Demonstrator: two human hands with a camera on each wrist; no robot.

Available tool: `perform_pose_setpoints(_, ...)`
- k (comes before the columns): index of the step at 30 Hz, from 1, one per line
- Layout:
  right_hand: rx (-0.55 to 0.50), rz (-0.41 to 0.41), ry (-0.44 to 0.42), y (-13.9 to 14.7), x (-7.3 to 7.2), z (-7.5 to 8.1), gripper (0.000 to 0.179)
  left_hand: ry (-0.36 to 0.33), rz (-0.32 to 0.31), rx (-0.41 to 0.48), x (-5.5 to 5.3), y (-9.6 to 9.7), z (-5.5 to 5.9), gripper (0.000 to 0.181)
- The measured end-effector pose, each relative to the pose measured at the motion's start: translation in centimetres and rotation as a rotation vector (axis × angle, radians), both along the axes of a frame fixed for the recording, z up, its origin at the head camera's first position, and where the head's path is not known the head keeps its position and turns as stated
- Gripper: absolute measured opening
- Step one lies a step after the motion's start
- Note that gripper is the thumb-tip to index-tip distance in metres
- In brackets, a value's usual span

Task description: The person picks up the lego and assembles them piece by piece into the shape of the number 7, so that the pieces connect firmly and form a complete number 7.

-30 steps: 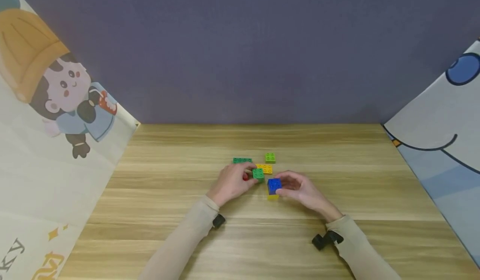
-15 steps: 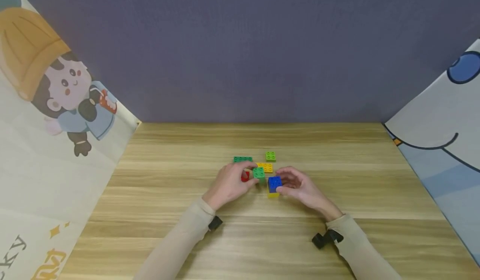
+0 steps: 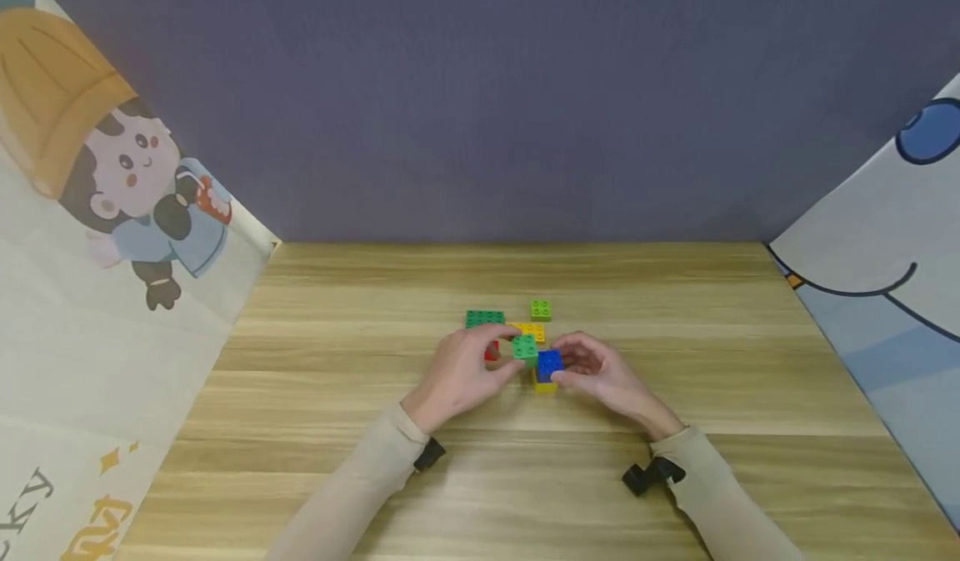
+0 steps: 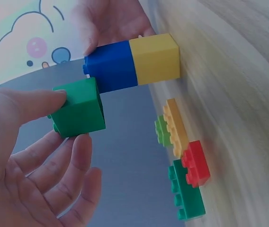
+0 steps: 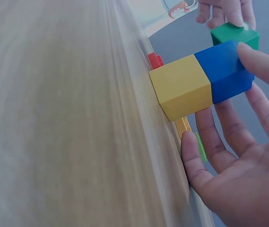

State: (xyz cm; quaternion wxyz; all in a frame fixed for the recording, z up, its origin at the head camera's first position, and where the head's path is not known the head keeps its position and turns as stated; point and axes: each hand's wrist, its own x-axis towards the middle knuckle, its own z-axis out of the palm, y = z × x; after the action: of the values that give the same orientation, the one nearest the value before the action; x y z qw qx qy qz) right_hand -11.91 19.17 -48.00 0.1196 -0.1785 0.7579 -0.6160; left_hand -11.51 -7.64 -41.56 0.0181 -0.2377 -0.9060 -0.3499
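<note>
Between thumb and fingers my left hand pinches a green building block with studs on one face. It is held up off the table, just left of a blue block in the head view. That blue block sits on top of a yellow block, making a short upright stack on the table. My right hand grips the blue block from the right, its thumb on one side and fingers on the other. In the left wrist view the green block's lower edge lies close to the blue block's studs; contact is unclear.
Behind the hands lie a dark green block, a light green block, an orange-yellow block and a red block, partly covered by the left hand in the head view. A dark wall rises behind the wooden table.
My left hand has carried the green block slightly to the right, closer to the blue block. The right hand stays around the stack almost unmoved.
</note>
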Motion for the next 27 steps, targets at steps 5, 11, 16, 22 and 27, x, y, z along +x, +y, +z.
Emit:
perform_pose_setpoints(5, 0.016, -0.001, -0.003, 0.1, 0.1, 0.0, 0.035, 0.027, 0.002, -0.002, 0.2, 0.2, 0.5, 0.040)
perform_pose_setpoints(11, 0.013, -0.009, -0.006, 0.2, 0.0, -0.1, 0.035, 0.049, -0.015, 0.005, 0.4, 0.6, 0.6, 0.040)
perform_pose_setpoints(16, 0.019, -0.016, -0.007, 0.3, 0.0, -0.2, 0.035, 0.056, -0.046, 0.012, 0.4, 1.1, 0.4, 0.041)
perform_pose_setpoints(22, 0.016, -0.016, -0.024, 0.2, -0.1, -0.1, 0.038, 0.078, -0.058, 0.014, 0.1, 1.8, 0.0, 0.040)
perform_pose_setpoints(27, 0.016, -0.008, -0.026, 0.2, -0.2, -0.2, 0.039, 0.086, -0.069, 0.032, 0.0, 1.9, -0.3, 0.040)
